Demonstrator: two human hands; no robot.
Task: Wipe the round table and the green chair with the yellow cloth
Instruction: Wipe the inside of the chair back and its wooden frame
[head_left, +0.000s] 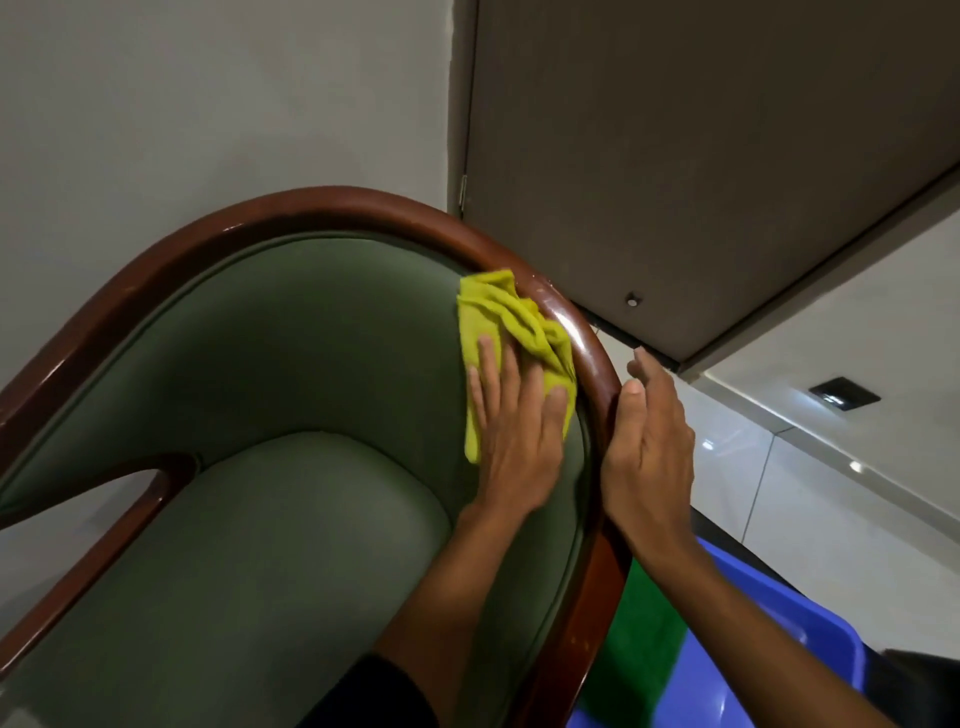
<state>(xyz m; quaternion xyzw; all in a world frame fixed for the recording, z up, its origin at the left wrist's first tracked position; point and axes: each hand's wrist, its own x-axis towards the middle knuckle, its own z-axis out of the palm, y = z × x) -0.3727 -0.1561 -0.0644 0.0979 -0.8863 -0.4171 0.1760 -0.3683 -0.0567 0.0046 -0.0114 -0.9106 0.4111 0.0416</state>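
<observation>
On green chair (291, 338) inner backrest | yellow cloth (488, 317) crumpled against wooden rim (587, 338) | left hand (514, 431) flat on cloth, fingers straight, spread | right hand (649, 447) resting on rim, fingers extended

Indoor furnished room, read as a hotel room or office lounge; couldn't pin it tighter. Evidence:
- Upholstered green chair (291, 338) sat under the left hand (514, 421). Its glossy red-brown wood frame (311, 205) curved past both hands.
- Plain painted wall (208, 93) stood beyond the chair, up and left of the left hand.
- Brown flush door (701, 130) was above the right hand (649, 431), with a hinge (463, 189) at its edge and a small stopper knob (632, 300) low on its face.
- Polished light floor tiles (831, 467) lay right of the right hand, showing bright light spots, with a dark floor plate (844, 393) set in.
- Blue plastic tub (769, 634) sat below the right forearm.
</observation>
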